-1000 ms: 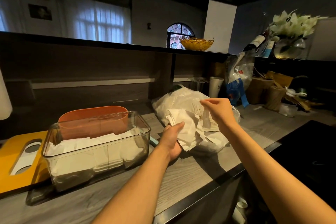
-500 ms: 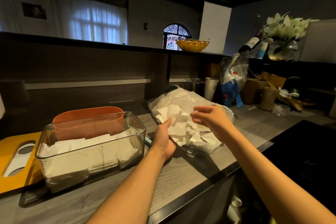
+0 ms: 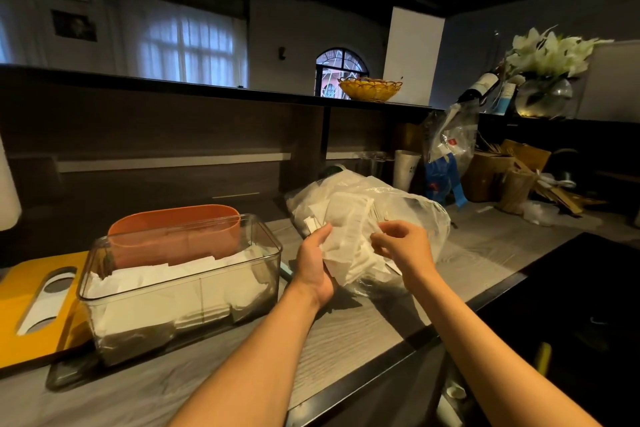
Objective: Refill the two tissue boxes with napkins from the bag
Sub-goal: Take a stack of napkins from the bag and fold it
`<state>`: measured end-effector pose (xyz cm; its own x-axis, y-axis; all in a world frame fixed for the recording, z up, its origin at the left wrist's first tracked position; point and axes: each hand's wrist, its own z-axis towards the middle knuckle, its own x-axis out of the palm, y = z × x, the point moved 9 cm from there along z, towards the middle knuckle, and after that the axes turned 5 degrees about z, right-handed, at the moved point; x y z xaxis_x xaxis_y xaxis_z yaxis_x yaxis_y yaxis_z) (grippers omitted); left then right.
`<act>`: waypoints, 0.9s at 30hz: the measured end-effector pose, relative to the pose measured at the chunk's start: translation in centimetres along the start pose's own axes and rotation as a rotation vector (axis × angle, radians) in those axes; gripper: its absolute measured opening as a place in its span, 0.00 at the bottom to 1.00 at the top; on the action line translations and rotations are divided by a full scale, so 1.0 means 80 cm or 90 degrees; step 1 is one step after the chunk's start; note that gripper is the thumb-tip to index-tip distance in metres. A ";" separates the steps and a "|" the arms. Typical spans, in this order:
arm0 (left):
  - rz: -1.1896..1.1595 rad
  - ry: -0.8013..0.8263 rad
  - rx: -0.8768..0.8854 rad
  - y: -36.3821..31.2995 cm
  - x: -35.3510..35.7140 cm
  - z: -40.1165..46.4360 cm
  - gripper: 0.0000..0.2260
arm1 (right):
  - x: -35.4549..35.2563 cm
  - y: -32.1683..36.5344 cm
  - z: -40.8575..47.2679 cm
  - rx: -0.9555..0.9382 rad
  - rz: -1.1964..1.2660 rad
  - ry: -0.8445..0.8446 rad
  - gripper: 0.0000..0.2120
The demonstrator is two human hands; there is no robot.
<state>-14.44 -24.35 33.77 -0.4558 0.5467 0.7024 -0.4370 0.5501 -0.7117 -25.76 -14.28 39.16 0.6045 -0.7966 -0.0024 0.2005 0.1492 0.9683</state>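
Observation:
A clear plastic tissue box [image 3: 180, 288] stands on the counter at the left, its lower half filled with white napkins. Behind it and touching it is an orange tissue box [image 3: 173, 232]; its inside is hidden. A translucent plastic bag [image 3: 408, 204] of white napkins lies to the right of the boxes. My left hand [image 3: 317, 267] grips a bunch of napkins [image 3: 349, 246] at the bag's mouth. My right hand [image 3: 403, 246] pinches the same bunch from the right, fingers curled on the paper.
A yellow lid [image 3: 38, 302] with an oval slot lies left of the clear box. Paper cups, bags and baskets [image 3: 502, 177] crowd the back right. A black surface [image 3: 571, 305] lies right of the counter edge. A raised shelf [image 3: 207, 90] runs behind.
My right hand has dropped from the top of the napkin bunch to its right side. My left hand has kept its grip and the bunch has bunched up closer to the bag.

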 end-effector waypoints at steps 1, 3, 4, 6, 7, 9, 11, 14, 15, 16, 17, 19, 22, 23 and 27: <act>0.000 0.003 0.001 0.000 0.000 0.000 0.20 | 0.014 0.003 -0.005 -0.010 -0.009 0.044 0.07; 0.003 0.002 0.005 -0.001 -0.001 0.002 0.20 | 0.039 0.007 -0.018 -0.011 0.007 0.130 0.10; 0.007 -0.001 0.007 -0.001 -0.002 0.002 0.20 | 0.047 0.006 -0.023 0.010 0.055 0.157 0.13; 0.025 -0.006 0.014 -0.002 -0.002 0.001 0.19 | 0.055 0.001 -0.030 0.075 0.193 0.177 0.13; 0.036 -0.007 0.019 -0.002 -0.001 0.001 0.18 | 0.056 0.001 -0.031 0.090 0.244 0.181 0.11; 0.077 -0.014 0.036 -0.002 -0.003 0.003 0.18 | 0.058 0.004 -0.032 0.069 0.249 0.201 0.10; 0.123 -0.034 0.051 -0.002 -0.005 0.003 0.17 | 0.060 0.009 -0.032 0.001 0.152 0.213 0.11; 0.163 -0.041 0.063 -0.002 -0.004 0.002 0.17 | 0.054 0.011 -0.029 -0.039 0.110 0.161 0.09; 0.173 -0.036 0.061 -0.002 -0.001 0.000 0.17 | 0.053 0.012 -0.028 -0.035 0.129 0.153 0.09; 0.181 -0.028 0.058 -0.001 0.001 -0.002 0.16 | 0.051 0.012 -0.027 -0.035 0.135 0.147 0.10; 0.188 -0.023 0.053 0.000 0.002 -0.002 0.16 | 0.049 0.014 -0.026 -0.037 0.129 0.139 0.09; 0.196 -0.022 0.048 0.003 0.002 0.000 0.16 | 0.044 0.018 -0.024 -0.055 0.048 0.106 0.07; 0.225 -0.036 0.049 0.006 0.000 0.004 0.15 | 0.035 0.032 -0.019 -0.140 -0.175 0.042 0.06; 0.223 -0.030 0.049 0.007 0.000 0.006 0.15 | 0.032 0.037 -0.018 -0.165 -0.210 0.017 0.08; 0.149 -0.015 0.010 0.012 0.003 0.004 0.14 | 0.023 0.046 -0.014 -0.185 -0.162 -0.003 0.04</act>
<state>-15.16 -23.91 33.26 -0.5636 0.6433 0.5182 -0.3298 0.3999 -0.8552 -23.07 -14.56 42.42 0.5040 -0.8319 -0.2323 0.5547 0.1056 0.8253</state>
